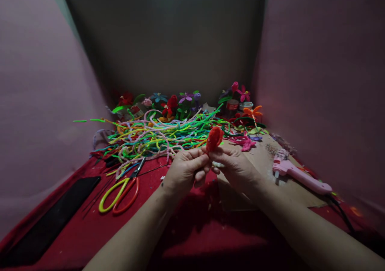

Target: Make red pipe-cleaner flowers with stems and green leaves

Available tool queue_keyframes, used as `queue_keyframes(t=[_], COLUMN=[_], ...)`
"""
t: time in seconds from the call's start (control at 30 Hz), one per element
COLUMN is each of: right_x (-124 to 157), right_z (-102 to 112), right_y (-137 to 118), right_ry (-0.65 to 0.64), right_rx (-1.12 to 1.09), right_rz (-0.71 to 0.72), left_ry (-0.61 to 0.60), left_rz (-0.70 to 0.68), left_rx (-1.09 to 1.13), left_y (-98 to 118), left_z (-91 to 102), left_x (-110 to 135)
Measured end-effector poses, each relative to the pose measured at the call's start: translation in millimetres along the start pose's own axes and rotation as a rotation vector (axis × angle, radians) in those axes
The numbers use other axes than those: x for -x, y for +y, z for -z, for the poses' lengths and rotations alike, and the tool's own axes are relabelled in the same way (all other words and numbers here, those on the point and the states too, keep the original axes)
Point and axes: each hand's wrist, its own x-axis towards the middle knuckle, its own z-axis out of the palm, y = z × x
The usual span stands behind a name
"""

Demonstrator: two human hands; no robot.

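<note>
In my head view, I have a red fuzzy flower bud (214, 137) up in front of me, near the middle, just above the tablecloth (222, 241). My left hand (187, 167) pinches it low down between thumb and fingers, and my right hand (234, 166) grips it there too, so my fingertips meet at its base. The bud stands nearly upright, leaning a little to the right.

Behind my hands a tangled heap of pipe cleaners (164, 131) spreads to the left, in green, yellow, pink and blue. Scissors (131, 178) with one yellow and one red handle lie near my left wrist, their blades pointing toward the heap. Further left is a flat black strip (51, 223).

On my right, a sheet of cardboard (261, 164) lies partly under my forearm, with a pink glue gun (296, 172) on it. A pink fuzzy piece (247, 143) lies near its back edge. Along the back stand a purple flower (185, 97), a blue flower (158, 97) and an orange flower (253, 111).
</note>
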Motion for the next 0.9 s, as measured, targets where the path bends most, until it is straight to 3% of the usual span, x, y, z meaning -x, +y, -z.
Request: queue_keyframes(t=[0.17, 0.3, 0.4, 0.5, 0.6, 0.67, 0.8, 0.9], right_x=[0, 0, 0, 1, 3, 4, 5, 4], right_z=[3, -2, -6, -8, -9, -10, -11, -12], right_y=[-2, 1, 2, 1, 2, 3, 6, 6], right_ry=[-0.064, 0.016, 0.081, 0.160, 0.163, 0.161, 0.133, 0.116], right_rx=[-0.029, -0.038, -0.034, 0.011, 0.045, 0.027, 0.012, 0.019], right_rz=[-0.061, 0.026, 0.079, 0.123, 0.117, 0.097, 0.057, 0.042], left_ry=[-0.114, -0.078, 0.062, 0.297, 0.469, 0.513, 0.477, 0.434], left_rz=[0.084, -0.026, -0.154, -0.318, -0.439, -0.441, -0.374, -0.438], left_rx=[0.135, -0.083, -0.458, -0.684, -0.639, -0.570, -0.431, -0.353], left_y=[-3, -3, -1, 2, 6, 10, 15, 17], left_z=[1.4, -2.5, -3.8, -2.7, -2.4, -3.0, -2.5, -1.7], left_x=[-1, -3, -3, -2, 0, 1, 2, 2])
